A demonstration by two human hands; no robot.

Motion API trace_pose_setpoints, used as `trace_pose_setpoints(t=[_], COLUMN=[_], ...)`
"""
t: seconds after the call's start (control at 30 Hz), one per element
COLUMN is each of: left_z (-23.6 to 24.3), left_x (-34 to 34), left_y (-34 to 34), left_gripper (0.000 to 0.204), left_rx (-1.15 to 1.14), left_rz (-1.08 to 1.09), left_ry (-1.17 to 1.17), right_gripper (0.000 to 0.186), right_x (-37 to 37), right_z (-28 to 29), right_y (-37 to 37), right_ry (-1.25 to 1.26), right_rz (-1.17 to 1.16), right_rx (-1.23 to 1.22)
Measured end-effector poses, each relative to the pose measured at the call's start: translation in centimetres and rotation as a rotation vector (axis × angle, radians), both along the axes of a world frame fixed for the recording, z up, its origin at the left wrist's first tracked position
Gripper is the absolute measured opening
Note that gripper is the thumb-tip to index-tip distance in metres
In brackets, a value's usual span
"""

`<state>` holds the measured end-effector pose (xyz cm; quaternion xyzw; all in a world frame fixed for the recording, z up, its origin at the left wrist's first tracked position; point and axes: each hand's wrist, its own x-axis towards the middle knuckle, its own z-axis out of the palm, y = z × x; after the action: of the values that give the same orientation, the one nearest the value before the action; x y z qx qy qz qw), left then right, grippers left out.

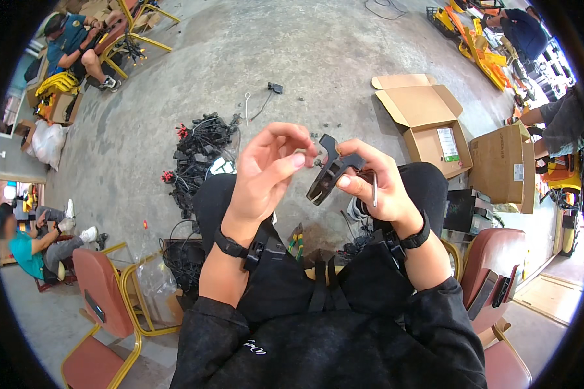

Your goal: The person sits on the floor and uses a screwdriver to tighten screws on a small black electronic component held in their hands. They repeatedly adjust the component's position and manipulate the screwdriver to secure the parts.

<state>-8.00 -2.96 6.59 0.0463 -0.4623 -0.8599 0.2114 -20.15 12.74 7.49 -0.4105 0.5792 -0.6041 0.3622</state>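
Observation:
My right hand (383,178) grips a black plastic part (331,172) with curved, hooked arms, the thumb and forefinger pressed on its right end. A thin bent metal rod that looks like a hex key (374,189) also sticks out of this hand, pointing down. Close by on the left, my left hand (263,172) has its fingers curled and the thumb brought toward the fingertips, beside the part. A tiny dark piece (317,163) shows at those fingertips, too small to name for certain. Both hands are above my lap, over the floor.
A heap of black cabled parts (204,149) lies on the floor at left. An opened cardboard box (428,129) and a larger carton (499,162) stand at right. Chairs (100,285) flank me. Pliers-like handles (296,241) show between my legs. Other people sit or stand farther off.

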Motion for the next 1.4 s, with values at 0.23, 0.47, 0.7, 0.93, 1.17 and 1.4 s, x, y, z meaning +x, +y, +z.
trace_pose_setpoints(t=[0.23, 0.47, 0.7, 0.93, 1.17, 1.4], left_z=[-0.6, 0.6, -0.5, 0.4, -0.5, -0.4], left_x=[0.4, 0.4, 0.4, 0.4, 0.2, 0.2], left_y=[-0.4, 0.0, -0.2, -0.2, -0.5, -0.3], left_gripper=[0.011, 0.012, 0.024, 0.014, 0.018, 0.01], left_rx=[-0.122, 0.035, -0.068, 0.109, -0.166, -0.005], left_rz=[-0.103, -0.111, -0.138, -0.125, -0.128, -0.112], left_ry=[-0.175, -0.118, -0.214, -0.139, -0.061, -0.197], right_gripper=[0.035, 0.035, 0.034, 0.034, 0.034, 0.035], right_x=[0.0, 0.1, 0.1, 0.0, -0.2, 0.1], right_z=[-0.1, -0.3, -0.1, -0.5, -0.5, 0.0], right_y=[-0.1, -0.1, -0.1, -0.2, -0.1, -0.1], right_ry=[0.055, 0.075, 0.136, 0.129, 0.179, 0.189], right_rz=[0.005, -0.043, -0.048, -0.058, -0.047, -0.073], right_rx=[0.009, -0.006, 0.018, -0.018, 0.009, 0.037])
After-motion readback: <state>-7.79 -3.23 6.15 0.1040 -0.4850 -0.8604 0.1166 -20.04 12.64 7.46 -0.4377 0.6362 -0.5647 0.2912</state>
